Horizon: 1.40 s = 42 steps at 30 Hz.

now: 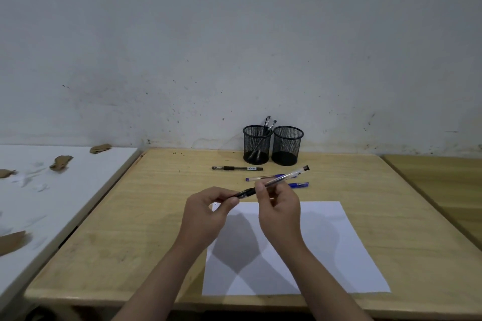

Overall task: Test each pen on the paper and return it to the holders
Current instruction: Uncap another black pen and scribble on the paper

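Black pen pinched between both hands (above paper)

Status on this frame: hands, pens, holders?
Both hands grip one black pen over the paper: left hand, right hand. Three pens loose on table. Left holder has pens; right holder looks empty.

The two mesh holders are black wire with a fine grid pattern, and the paper is plain white, crossed by grey shadows. The held pen has a clear barrel with a black grip and black end cap; on the pale yellow wood-grain table lie a black pen with a white label and two blue pens. The wall is off-white with dark specks, and the side surface is white with brown scraps.
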Each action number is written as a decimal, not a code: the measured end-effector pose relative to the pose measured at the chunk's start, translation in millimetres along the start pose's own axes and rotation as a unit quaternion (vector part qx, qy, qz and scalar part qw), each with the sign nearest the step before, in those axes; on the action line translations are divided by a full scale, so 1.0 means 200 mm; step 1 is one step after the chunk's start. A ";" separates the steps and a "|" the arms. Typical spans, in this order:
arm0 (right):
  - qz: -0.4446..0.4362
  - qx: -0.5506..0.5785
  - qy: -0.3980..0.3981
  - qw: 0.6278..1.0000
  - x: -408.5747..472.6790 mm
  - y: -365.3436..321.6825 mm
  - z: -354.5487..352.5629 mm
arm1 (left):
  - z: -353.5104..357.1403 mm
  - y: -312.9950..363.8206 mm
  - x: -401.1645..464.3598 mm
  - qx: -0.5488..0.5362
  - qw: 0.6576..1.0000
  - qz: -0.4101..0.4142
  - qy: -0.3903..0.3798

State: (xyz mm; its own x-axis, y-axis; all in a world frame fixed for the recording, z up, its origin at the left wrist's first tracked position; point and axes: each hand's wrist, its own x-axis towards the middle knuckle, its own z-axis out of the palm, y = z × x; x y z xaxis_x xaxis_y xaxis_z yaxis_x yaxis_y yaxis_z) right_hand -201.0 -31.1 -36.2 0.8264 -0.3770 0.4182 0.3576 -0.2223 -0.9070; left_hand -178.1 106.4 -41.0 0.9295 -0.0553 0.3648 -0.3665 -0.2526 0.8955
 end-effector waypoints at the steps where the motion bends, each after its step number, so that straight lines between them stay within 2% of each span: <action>1: 0.001 0.004 0.003 1.000 -0.01 -0.01 0.00 | -0.01 0.00 0.01 -0.002 1.000 0.001 -0.006; 15: 0.013 0.092 0.146 0.985 -0.07 -0.06 0.07 | -0.07 0.14 0.11 0.025 0.993 0.078 -0.088; 21: 0.036 0.115 0.153 0.981 -0.12 -0.08 0.11 | -0.10 0.11 0.14 0.029 0.990 0.069 -0.122; 27: 0.010 0.101 0.171 0.980 -0.14 -0.06 0.15 | -0.08 0.09 0.17 -0.003 0.987 0.056 -0.151; 29: -0.012 0.099 0.207 0.973 -0.10 -0.09 0.09 | -0.14 0.05 0.18 0.010 0.991 0.039 -0.127; 32: -0.081 0.127 0.331 0.932 0.09 -0.14 -0.19 | -0.41 -0.10 0.20 0.030 0.999 -0.038 -0.012; 33: -0.084 0.134 0.351 0.923 0.15 -0.15 -0.27 | -0.49 -0.15 0.21 0.050 0.997 -0.055 0.013; 35: -0.058 0.123 0.342 0.930 0.21 -0.10 -0.32 | -0.53 -0.20 0.21 0.113 0.990 -0.064 0.047; 39: 0.072 0.065 0.228 0.969 0.20 0.07 -0.17 | -0.34 -0.24 0.25 0.206 0.976 -0.058 0.049; 42: 0.124 0.053 0.173 0.976 0.20 0.12 -0.15 | -0.24 -0.30 0.29 0.198 0.975 -0.079 0.059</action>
State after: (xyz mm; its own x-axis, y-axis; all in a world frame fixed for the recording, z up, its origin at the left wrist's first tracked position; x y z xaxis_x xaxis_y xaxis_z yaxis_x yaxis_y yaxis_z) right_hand -171.6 -77.8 -39.8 0.7033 -0.6928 0.1596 0.2229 0.0017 -0.9748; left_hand -104.7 164.2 -61.4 0.9533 0.1200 0.2771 -0.1516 -0.6034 0.7829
